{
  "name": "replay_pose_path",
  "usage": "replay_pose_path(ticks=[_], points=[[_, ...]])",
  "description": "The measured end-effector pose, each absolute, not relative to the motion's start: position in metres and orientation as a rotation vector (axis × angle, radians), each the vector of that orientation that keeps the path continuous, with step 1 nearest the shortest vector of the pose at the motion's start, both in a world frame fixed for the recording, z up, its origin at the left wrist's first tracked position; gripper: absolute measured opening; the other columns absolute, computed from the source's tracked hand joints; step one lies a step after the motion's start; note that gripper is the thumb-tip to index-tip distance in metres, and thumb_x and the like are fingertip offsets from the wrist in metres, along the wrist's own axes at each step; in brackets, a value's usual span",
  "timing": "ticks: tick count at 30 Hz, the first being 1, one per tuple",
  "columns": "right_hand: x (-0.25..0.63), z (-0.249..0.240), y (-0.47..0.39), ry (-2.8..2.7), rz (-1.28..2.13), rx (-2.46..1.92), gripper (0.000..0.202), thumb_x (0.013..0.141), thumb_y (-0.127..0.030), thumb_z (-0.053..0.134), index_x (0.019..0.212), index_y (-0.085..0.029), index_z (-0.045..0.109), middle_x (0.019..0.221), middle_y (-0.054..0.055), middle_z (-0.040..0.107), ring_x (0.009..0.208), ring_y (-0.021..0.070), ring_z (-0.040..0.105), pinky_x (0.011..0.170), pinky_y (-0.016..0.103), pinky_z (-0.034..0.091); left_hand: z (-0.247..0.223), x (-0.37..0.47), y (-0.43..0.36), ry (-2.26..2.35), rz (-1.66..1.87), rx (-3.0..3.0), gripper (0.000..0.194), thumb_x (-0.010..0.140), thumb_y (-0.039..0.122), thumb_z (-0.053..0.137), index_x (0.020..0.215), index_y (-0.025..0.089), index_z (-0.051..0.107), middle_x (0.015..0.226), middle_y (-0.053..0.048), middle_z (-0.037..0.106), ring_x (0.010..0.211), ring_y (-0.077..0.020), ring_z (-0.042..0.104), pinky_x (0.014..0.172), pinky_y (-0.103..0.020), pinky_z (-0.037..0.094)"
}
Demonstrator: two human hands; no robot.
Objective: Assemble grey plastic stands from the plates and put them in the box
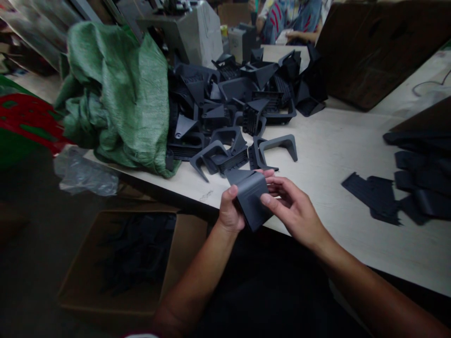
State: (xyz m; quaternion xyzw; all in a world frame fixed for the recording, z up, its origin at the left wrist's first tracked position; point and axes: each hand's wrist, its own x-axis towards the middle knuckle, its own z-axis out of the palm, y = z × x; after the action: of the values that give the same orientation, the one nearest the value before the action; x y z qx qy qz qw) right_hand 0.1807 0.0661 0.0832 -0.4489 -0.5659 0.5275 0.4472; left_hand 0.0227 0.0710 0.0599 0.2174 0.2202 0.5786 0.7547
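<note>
A dark grey plastic part (254, 199) with a flat face and a pointed flap is held over the table's front edge. My left hand (232, 210) grips its left side, thumb on the near face. On the right side, my right hand (294, 206) holds the same part between its thumb and fingers; some fingertips are hidden behind it. Just beyond the hands lie loose grey bracket-shaped parts (282, 141), at the front of a large heap of similar dark parts (236, 89).
A green woven sack (120, 98) stands left of the heap. Flat dark parts (377, 195) lie on the table (327, 155) at right. An open cardboard box (186, 249) holding dark parts is below left. Across the table a person (292, 21) is partly visible.
</note>
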Motion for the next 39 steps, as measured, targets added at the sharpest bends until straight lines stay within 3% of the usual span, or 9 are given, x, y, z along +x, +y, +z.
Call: replay_pose_path(ticks=[3,8,12,14,16,22,27,33,39], points=[[0.179,0.083,0.076,-1.323,1.469,-1.056,0.036,0.097,-0.055,0.075,0.109,-0.022,0.077,0.115,0.006,0.077,0.102,0.0216,0.071,0.089,0.032,0.059,0.063,0.031,0.069,0.507,1.253,0.561,0.073,0.075,0.069,0.077,0.126,0.017,0.077,0.146,-0.018,0.071,0.145,-0.0467,0.057,0.123,-0.056,0.043],[0.173,0.081,0.071,-1.265,1.508,-1.022,0.037,0.095,-0.056,0.076,0.102,-0.02,0.078,0.101,0.005,0.077,0.088,0.0202,0.068,0.079,0.031,0.057,0.069,0.033,0.071,0.492,1.231,0.533,0.075,0.076,0.067,0.077,0.13,0.014,0.075,0.148,-0.022,0.069,0.145,-0.0429,0.058,0.123,-0.049,0.043],[0.168,0.076,0.059,-1.371,1.505,-1.011,0.031,0.095,-0.051,0.077,0.094,-0.02,0.074,0.085,0.002,0.071,0.078,0.0181,0.063,0.072,0.028,0.053,0.077,0.025,0.085,0.69,1.289,0.232,0.046,0.086,0.056,0.071,0.106,0.015,0.073,0.102,-0.017,0.082,0.11,-0.0345,0.078,0.107,-0.049,0.056],[0.164,0.071,0.055,-1.402,1.446,-1.007,0.03,0.096,-0.049,0.076,0.094,-0.019,0.074,0.087,0.002,0.07,0.079,0.0185,0.063,0.073,0.028,0.052,0.08,0.023,0.089,0.821,1.314,0.161,0.028,0.085,0.045,0.073,0.091,0.019,0.067,0.073,-0.008,0.077,0.09,-0.0318,0.081,0.096,-0.049,0.061],[0.16,0.066,0.054,-1.417,1.346,-1.004,0.028,0.097,-0.048,0.074,0.097,-0.019,0.073,0.091,0.003,0.071,0.083,0.0196,0.065,0.078,0.03,0.053,0.083,0.024,0.089,0.882,1.356,0.158,0.021,0.084,0.039,0.071,0.083,0.022,0.06,0.062,-0.002,0.071,0.084,-0.0313,0.08,0.092,-0.048,0.062],[0.153,0.067,0.055,-1.483,1.212,-1.03,0.026,0.095,-0.045,0.077,0.095,-0.02,0.072,0.096,0.004,0.073,0.091,0.0223,0.069,0.089,0.034,0.055,0.086,0.022,0.085,0.865,1.408,0.218,0.022,0.085,0.038,0.07,0.08,0.023,0.055,0.061,0.0,0.069,0.082,-0.0291,0.08,0.09,-0.046,0.063],[0.154,0.07,0.053,-1.491,1.298,-1.034,0.041,0.082,-0.047,0.091,0.109,-0.021,0.074,0.111,0.006,0.075,0.101,0.0247,0.07,0.091,0.035,0.057,0.084,0.021,0.083,0.852,1.435,0.178,0.029,0.087,0.044,0.072,0.081,0.024,0.053,0.06,0.001,0.068,0.07,-0.0255,0.077,0.085,-0.044,0.063],[0.148,0.076,0.046,-1.443,1.203,-1.058,0.04,0.078,-0.044,0.095,0.103,-0.021,0.073,0.1,0.003,0.075,0.091,0.0223,0.069,0.087,0.033,0.056,0.091,0.024,0.075,0.87,1.447,0.237,0.028,0.087,0.043,0.071,0.082,0.024,0.052,0.061,0.001,0.068,0.066,-0.0236,0.075,0.082,-0.041,0.063],[0.156,0.084,0.059,-1.5,1.407,-1.048,0.035,0.079,-0.046,0.094,0.097,-0.021,0.076,0.1,0.002,0.076,0.095,0.0227,0.071,0.087,0.032,0.056,0.094,0.013,0.082,0.898,1.432,0.155,0.032,0.086,0.045,0.074,0.08,0.024,0.05,0.06,0.003,0.067,0.062,-0.0217,0.073,0.076,-0.038,0.062]])
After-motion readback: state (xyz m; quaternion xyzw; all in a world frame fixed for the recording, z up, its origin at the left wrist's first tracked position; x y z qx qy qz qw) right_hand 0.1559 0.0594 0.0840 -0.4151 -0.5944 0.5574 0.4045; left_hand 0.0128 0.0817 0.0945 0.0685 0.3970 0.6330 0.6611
